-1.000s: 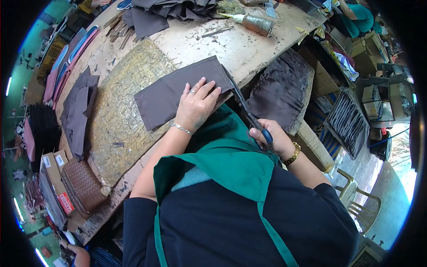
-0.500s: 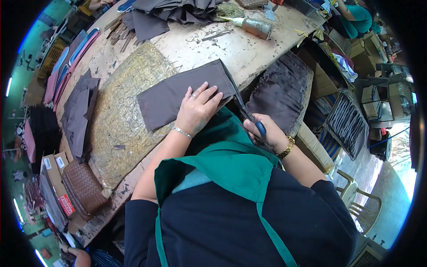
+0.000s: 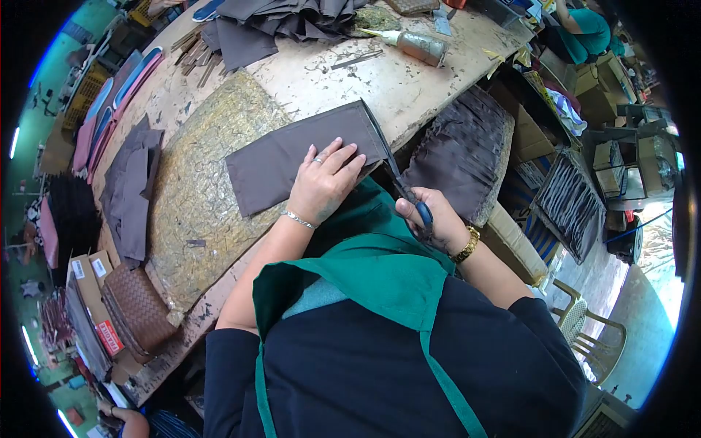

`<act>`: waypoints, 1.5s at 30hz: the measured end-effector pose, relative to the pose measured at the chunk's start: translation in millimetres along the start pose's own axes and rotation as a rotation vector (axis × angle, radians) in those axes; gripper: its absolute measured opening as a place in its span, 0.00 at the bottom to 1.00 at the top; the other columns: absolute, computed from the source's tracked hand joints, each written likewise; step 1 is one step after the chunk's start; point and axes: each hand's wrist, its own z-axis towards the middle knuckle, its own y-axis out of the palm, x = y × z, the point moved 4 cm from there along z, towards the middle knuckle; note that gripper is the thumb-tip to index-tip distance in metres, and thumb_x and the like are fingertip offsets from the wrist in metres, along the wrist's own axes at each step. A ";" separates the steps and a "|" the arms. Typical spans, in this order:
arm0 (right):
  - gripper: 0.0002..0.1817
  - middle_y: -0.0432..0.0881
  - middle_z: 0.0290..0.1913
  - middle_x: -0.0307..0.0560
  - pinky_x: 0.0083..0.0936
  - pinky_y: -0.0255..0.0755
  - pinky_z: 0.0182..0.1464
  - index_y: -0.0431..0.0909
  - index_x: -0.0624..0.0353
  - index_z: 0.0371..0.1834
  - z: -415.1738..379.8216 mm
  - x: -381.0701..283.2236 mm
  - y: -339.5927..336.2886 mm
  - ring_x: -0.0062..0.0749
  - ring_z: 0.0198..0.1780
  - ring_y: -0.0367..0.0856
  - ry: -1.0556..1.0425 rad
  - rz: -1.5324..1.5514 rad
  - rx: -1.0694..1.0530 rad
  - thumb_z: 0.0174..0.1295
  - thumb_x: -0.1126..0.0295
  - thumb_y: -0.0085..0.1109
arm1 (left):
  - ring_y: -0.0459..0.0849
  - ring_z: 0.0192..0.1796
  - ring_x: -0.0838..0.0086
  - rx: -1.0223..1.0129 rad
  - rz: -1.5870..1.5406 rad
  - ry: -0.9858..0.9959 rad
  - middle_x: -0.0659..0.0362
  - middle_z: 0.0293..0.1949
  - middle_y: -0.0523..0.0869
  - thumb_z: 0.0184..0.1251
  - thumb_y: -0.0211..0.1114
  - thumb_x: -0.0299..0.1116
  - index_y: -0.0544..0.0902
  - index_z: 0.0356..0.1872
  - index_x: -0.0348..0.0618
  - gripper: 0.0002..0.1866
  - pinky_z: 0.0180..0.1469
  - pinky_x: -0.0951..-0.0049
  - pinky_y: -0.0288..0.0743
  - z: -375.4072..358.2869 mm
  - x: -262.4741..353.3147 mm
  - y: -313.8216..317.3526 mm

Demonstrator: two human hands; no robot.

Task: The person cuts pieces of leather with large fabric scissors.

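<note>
A folded piece of dark brown fabric (image 3: 274,160) lies partly on a rough, glue-crusted board (image 3: 197,197) and partly on the worktable. My left hand (image 3: 325,179) rests on it with fingers spread, pressing it flat. Wrapped round the blue-black handles of a pair of scissors (image 3: 423,212) is my right hand (image 3: 439,219), just off the table's edge. The scissor blades point up along the fabric's right end, where a narrow dark edge strip runs beside them. The exact position of the blade tips is hard to make out.
More brown fabric (image 3: 285,18) is heaped at the back, near a glue bottle (image 3: 422,47). Cut pieces (image 3: 133,190) lie at the left. A woven brown item (image 3: 139,310) and cartons stand lower left. Gathered dark panels (image 3: 467,150) lean right of the table. A co-worker (image 3: 588,33) is upper right.
My right hand and the scissors have shifted and turned slightly. The fabric's right end has moved a little downward. My left hand has stayed nearly in place.
</note>
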 end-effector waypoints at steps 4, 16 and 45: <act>0.23 0.66 0.13 0.30 0.12 0.57 0.16 0.69 0.56 0.21 7.6 1.9 1.0 0.12 0.13 0.62 0.016 0.047 -0.018 0.52 0.47 0.59 | 0.76 0.53 0.64 0.009 0.014 0.022 0.60 0.47 0.78 0.50 0.64 0.31 0.79 0.41 0.51 0.15 0.50 0.51 0.70 0.5 0.7 -0.3; 0.20 0.67 0.13 0.32 0.11 0.58 0.16 0.67 0.56 0.20 5.8 2.4 2.4 0.12 0.13 0.64 -0.037 -0.047 0.037 0.56 0.52 0.58 | 0.79 0.48 0.69 0.101 -0.067 -0.027 0.59 0.43 0.80 0.53 0.62 0.29 0.79 0.39 0.46 0.11 0.48 0.61 0.73 6.7 -3.7 -4.2; 0.25 0.67 0.15 0.30 0.13 0.58 0.18 0.70 0.59 0.23 -16.5 6.6 -12.8 0.12 0.17 0.62 -0.015 0.033 -0.088 0.49 0.46 0.62 | 0.63 0.63 0.62 -0.233 0.054 -0.204 0.62 0.56 0.71 0.53 0.62 0.36 0.77 0.48 0.55 0.18 0.59 0.46 0.58 1.2 -43.7 -9.6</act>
